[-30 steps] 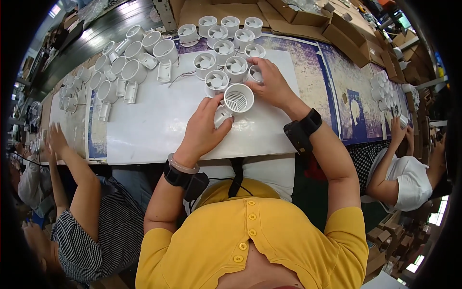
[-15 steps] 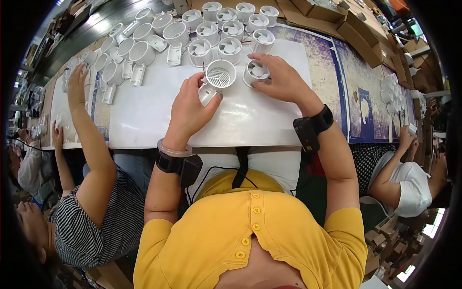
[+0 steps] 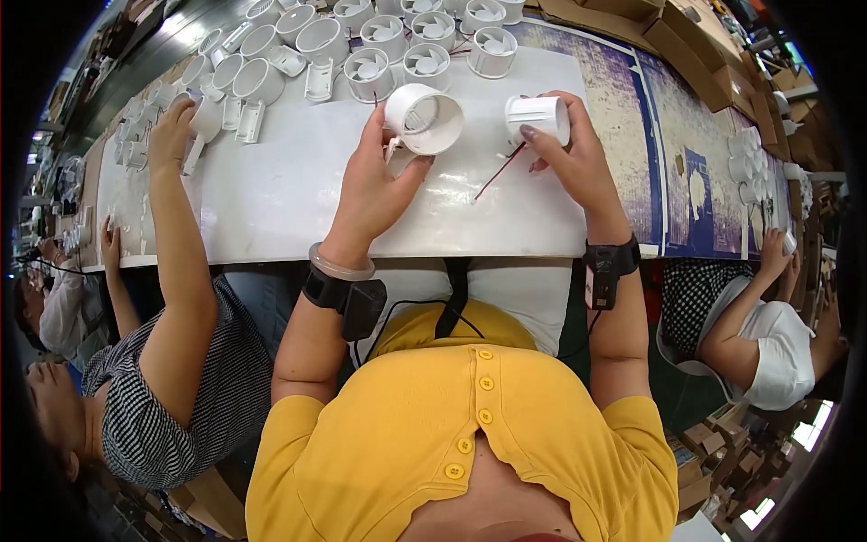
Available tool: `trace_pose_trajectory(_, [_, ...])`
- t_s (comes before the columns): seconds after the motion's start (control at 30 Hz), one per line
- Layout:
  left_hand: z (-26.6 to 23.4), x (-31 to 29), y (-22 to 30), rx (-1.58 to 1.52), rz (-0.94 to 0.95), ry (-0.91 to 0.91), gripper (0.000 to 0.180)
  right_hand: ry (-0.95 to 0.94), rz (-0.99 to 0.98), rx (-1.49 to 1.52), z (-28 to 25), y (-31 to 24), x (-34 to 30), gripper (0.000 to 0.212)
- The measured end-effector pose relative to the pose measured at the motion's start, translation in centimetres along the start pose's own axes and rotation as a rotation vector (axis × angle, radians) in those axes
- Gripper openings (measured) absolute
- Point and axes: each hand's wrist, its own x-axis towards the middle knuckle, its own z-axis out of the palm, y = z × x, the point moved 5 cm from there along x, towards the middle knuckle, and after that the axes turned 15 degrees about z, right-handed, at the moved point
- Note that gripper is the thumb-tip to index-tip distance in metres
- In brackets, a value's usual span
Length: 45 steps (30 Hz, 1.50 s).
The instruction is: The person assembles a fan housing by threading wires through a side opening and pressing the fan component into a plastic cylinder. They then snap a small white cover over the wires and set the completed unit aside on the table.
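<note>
My left hand (image 3: 379,185) is closed round a white round fan housing (image 3: 435,125), tipped so its open mouth faces right and toward me. Slats show on the inside of the housing. In my right hand (image 3: 581,149) is a white cylindrical fan unit (image 3: 535,120), turned on its side with its blades out of sight. Thin red and dark wires (image 3: 498,172) hang from this unit down to the left. The two parts are held apart, above the white work surface (image 3: 361,230).
Several white fan units (image 3: 427,61) stand at the back middle. Several empty housings (image 3: 257,81) with side boxes lie back left, where a co-worker's hand (image 3: 173,135) grips one. Cardboard boxes (image 3: 691,41) line the back right. Another person (image 3: 754,339) sits at the right.
My right hand has lifted the fan unit off the table, turned it sideways and moved right. My left hand has tilted the housing. The co-worker's hand at left has reached a housing.
</note>
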Motion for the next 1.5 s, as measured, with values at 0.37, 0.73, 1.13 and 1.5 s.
trace_pose_trajectory(0.37, [1.3, -0.4, 1.0, -0.495, -0.185, 0.007, 0.046, 0.233, -0.476, 0.202, 0.7, -3.4, -0.2, 0.058])
trace_pose_trajectory(0.73, [1.3, -0.4, 0.8, -0.497, -0.159, -0.019, 0.047, 0.237, -0.484, 0.078, 2.4, -3.9, 0.2, 0.063])
trace_pose_trajectory(1.13, [1.2, -0.4, 0.9, -0.775, -0.223, 0.001, 0.047, 0.215, -0.485, 0.109, 2.5, -3.9, 0.5, 0.064])
trace_pose_trajectory(1.5, [1.2, -0.4, 0.9, -0.855, -0.356, -0.023, 0.041, -0.065, -0.520, 0.327, 2.1, -3.4, 0.4, 0.064])
